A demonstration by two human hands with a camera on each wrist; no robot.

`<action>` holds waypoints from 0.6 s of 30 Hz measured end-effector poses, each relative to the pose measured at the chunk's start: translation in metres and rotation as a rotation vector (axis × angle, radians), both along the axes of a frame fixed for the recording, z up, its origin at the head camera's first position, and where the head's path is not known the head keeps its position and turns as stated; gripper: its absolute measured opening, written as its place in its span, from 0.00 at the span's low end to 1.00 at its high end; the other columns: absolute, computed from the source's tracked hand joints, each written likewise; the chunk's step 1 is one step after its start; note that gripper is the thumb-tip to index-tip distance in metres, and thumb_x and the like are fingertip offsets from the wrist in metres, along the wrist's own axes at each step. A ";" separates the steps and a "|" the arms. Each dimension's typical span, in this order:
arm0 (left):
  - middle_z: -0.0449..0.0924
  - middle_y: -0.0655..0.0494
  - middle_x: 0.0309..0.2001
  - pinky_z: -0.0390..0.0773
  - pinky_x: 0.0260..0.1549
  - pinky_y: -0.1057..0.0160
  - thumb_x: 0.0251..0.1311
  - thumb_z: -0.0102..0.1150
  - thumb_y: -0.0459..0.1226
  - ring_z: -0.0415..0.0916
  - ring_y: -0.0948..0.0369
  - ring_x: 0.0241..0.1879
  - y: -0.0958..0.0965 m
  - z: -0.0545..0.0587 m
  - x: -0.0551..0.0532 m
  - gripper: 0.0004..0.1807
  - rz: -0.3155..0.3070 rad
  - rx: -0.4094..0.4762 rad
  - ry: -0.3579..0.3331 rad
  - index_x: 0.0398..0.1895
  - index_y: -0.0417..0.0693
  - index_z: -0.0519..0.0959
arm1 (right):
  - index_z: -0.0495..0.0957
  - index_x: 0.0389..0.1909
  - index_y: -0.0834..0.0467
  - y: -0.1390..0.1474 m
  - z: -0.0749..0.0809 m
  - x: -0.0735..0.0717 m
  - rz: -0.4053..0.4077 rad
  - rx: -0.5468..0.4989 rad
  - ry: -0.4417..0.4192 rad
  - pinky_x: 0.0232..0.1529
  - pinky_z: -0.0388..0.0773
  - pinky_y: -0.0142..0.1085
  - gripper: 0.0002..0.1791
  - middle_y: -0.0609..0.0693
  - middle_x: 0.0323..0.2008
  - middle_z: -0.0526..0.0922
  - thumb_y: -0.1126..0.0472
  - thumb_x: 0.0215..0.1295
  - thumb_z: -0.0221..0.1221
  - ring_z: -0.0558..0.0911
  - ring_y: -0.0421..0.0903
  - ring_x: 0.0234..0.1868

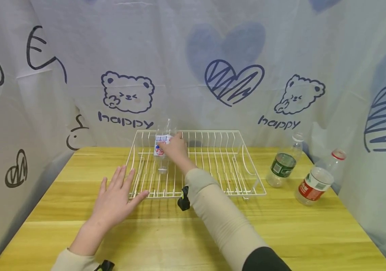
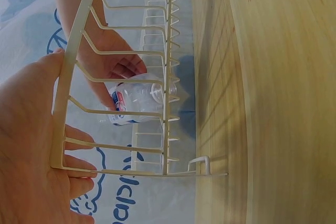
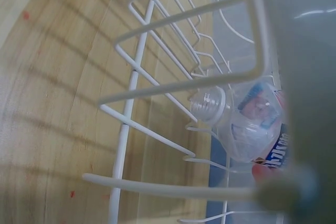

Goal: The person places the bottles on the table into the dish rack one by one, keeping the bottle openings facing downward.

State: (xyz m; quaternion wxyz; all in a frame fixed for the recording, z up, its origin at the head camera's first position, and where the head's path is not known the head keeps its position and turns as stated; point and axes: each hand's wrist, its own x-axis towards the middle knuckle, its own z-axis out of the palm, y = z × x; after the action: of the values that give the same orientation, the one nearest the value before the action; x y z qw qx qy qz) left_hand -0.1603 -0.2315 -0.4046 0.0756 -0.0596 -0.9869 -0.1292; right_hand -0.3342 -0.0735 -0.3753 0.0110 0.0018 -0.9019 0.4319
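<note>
My right hand reaches into a white wire dish rack and grips a clear plastic bottle with a white, blue and red label. Its neck points down between the rack's wires near the left side; in the right wrist view, the bottle's open mouth shows no cap. My left hand is at the rack's front left corner, fingers spread and mostly straight. In the left wrist view, its thumb touches the top rail and its other fingertips pass behind the rail.
Right of the rack stand two clear uncapped bottles, one with a green label and one with a red and white label. The wooden table meets a printed cloth curtain at the back and sides.
</note>
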 end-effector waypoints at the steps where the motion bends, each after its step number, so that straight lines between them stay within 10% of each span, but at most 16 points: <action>1: 0.36 0.39 0.78 0.33 0.72 0.33 0.65 0.35 0.69 0.37 0.40 0.77 0.000 0.000 0.000 0.49 0.000 0.002 -0.001 0.78 0.44 0.47 | 0.57 0.66 0.66 0.000 0.000 0.000 0.006 0.010 0.008 0.56 0.79 0.45 0.45 0.62 0.52 0.77 0.43 0.59 0.65 0.77 0.56 0.53; 18: 0.35 0.39 0.78 0.32 0.72 0.32 0.65 0.35 0.69 0.37 0.40 0.77 0.000 0.001 0.000 0.50 -0.003 0.020 -0.007 0.78 0.44 0.47 | 0.56 0.66 0.65 0.002 0.003 0.000 0.023 0.082 0.016 0.56 0.78 0.43 0.45 0.60 0.52 0.75 0.41 0.60 0.64 0.76 0.53 0.51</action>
State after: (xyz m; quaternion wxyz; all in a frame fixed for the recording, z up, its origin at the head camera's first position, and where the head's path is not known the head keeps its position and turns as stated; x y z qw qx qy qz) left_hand -0.1608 -0.2310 -0.4039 0.0723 -0.0597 -0.9858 -0.1395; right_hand -0.3342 -0.0711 -0.3727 0.0133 0.0163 -0.9185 0.3948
